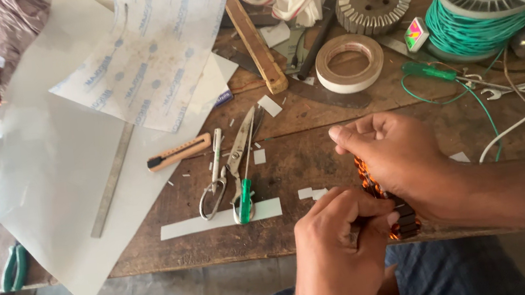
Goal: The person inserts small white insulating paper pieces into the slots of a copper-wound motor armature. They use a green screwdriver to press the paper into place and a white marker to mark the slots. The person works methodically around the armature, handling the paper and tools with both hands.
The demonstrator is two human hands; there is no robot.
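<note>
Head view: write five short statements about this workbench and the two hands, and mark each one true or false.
1. Both hands hold a copper-wound stator. True: the left hand and right hand close around it.
2. The scissors are in the right hand. False: they lie on the wooden bench, apart from both hands.
3. The wire on the spool is red. False: it is green.
4. A roll of tape lies flat on the bench. True.
5. The utility knife sits in the person's lap. False: it lies on the bench beside the large white sheet.
</note>
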